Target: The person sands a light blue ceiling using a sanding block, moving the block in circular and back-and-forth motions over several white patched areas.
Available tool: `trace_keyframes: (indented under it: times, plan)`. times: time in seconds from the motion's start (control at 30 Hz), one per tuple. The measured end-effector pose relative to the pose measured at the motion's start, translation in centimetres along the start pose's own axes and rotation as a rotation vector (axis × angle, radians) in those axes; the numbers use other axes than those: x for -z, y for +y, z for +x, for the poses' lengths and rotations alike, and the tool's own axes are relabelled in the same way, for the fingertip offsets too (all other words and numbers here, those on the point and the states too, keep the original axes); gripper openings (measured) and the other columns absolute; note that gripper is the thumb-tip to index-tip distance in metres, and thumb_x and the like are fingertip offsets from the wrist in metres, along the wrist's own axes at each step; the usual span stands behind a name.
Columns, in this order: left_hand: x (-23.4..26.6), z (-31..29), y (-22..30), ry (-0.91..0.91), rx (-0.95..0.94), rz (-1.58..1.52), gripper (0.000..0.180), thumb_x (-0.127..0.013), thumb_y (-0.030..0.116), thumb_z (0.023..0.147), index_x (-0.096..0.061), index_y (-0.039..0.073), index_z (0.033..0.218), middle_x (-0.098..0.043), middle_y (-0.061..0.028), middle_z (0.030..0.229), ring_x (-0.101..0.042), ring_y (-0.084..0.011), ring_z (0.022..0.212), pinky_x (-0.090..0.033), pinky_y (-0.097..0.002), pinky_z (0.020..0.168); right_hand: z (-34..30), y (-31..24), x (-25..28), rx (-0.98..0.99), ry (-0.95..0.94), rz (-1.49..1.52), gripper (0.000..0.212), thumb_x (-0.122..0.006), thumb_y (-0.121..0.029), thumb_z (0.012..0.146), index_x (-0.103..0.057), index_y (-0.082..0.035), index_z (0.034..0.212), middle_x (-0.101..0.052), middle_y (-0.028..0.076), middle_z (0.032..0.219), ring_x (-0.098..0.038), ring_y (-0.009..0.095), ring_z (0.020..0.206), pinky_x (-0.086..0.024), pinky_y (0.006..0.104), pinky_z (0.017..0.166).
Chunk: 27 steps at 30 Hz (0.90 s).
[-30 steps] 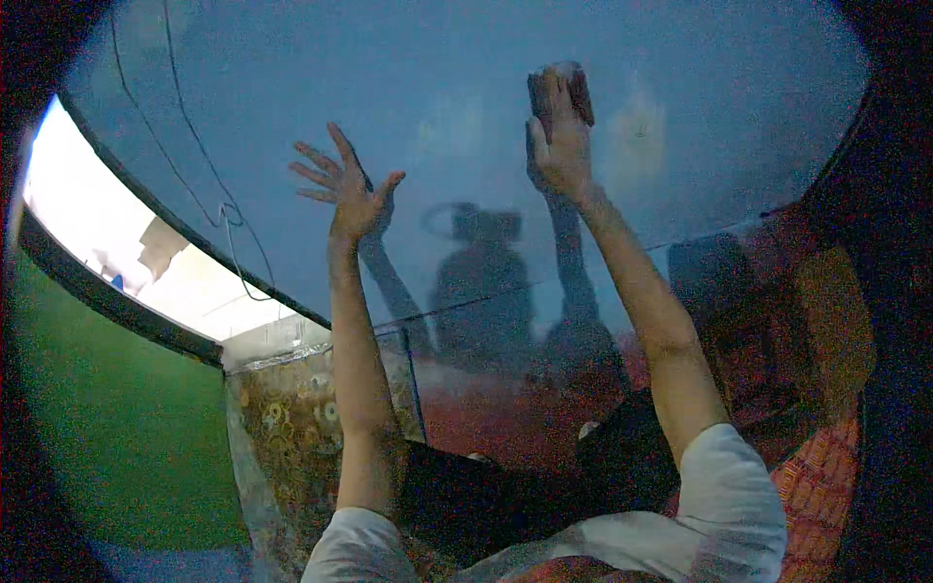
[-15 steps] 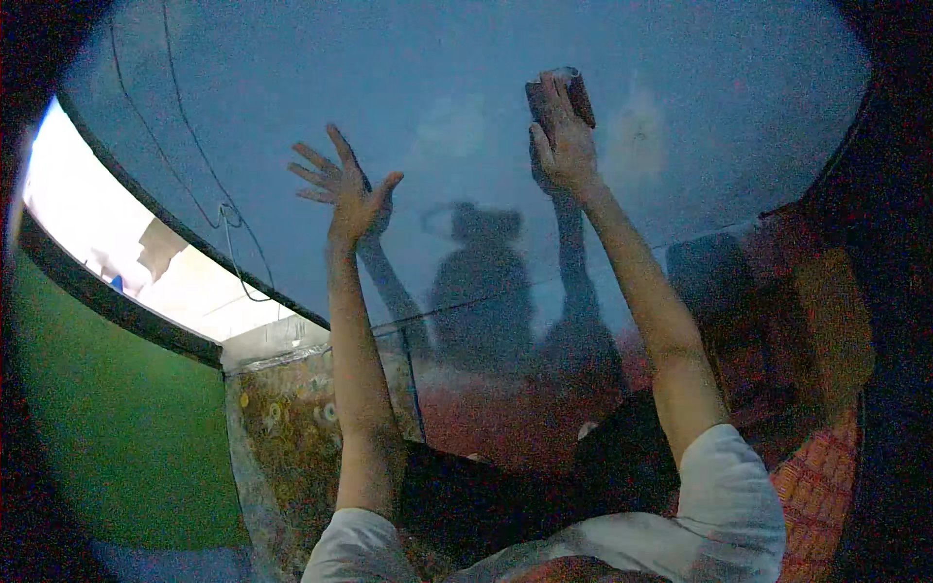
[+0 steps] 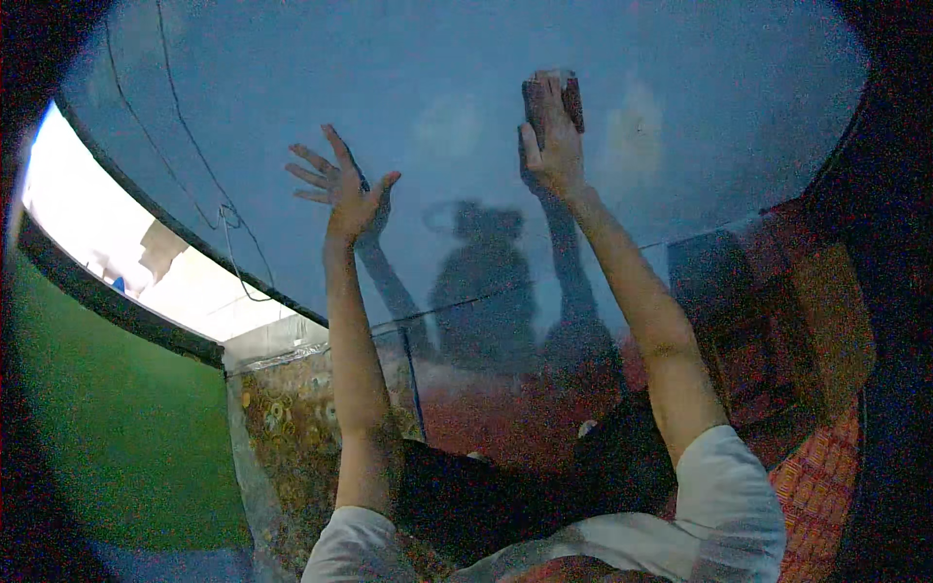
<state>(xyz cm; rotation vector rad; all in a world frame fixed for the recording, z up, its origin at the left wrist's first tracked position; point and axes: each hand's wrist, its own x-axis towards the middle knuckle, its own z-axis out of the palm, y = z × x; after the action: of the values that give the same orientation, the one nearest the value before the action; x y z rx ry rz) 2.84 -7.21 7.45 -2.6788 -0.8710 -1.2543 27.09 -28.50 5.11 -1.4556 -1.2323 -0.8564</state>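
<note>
In the head view, upper right of centre, the right hand [image 3: 556, 155] holds a dark block [image 3: 573, 105] under nearly straight fingers, open blue wall [image 3: 457, 68] either side; left of centre, the left hand [image 3: 350, 199] spreads wide, empty, with wires [image 3: 226, 209] and a bright opening [image 3: 190, 287] beyond.

right hand [image 3: 558, 148] hides the middle of the dark block [image 3: 533, 102]; can't tell what kind. left hand's [image 3: 348, 190] palm hidden, contact with wall [image 3: 457, 58] unclear. thin wires [image 3: 171, 89] run off top edge. left sleeve [image 3: 355, 546] cut at bottom. bright opening [image 3: 87, 209] washed out, contents unreadable.
</note>
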Motion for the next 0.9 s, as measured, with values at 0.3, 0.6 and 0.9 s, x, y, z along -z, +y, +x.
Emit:
trace_keyframes:
  times: [0.3,0.6,0.9]
  plan:
    - [0.1,0.0,0.6,0.003,-0.006,-0.032,0.131,-0.069,0.074,0.068,0.015,0.020,0.153,0.036,-0.0340,0.145,0.035,-0.0625,0.126,0.010,-0.0847,0.086,-2.1,0.3,0.0,0.024,-0.166,-0.275,0.067,-0.051,-0.018,0.091,-0.024,-0.004,0.151,-0.022,0.018,0.158,-0.019,0.037,0.146,-0.023,0.0447,0.116]
    - [-0.2,0.1,1.0,0.001,0.004,-0.025,0.134,-0.076,0.068,0.066,0.014,0.020,0.153,0.032,-0.0359,0.146,0.031,-0.0627,0.128,0.010,-0.0843,0.088,-4.5,1.2,-1.0,-0.191,-0.158,-0.094,0.063,-0.050,-0.023,0.092,-0.032,-0.009,0.150,-0.023,0.016,0.157,-0.014,0.038,0.146,-0.008,0.0536,0.119]
    - [0.7,-0.4,0.2,-0.009,-0.015,-0.050,0.128,-0.065,0.076,0.071,0.015,0.021,0.153,0.036,-0.0345,0.144,0.035,-0.0616,0.127,0.015,-0.0826,0.085,0.4,-1.1,0.1,-0.023,0.023,-0.029,0.062,-0.051,-0.020,0.091,-0.033,-0.005,0.148,-0.028,0.017,0.155,-0.021,0.034,0.146,-0.009,0.0501,0.119]
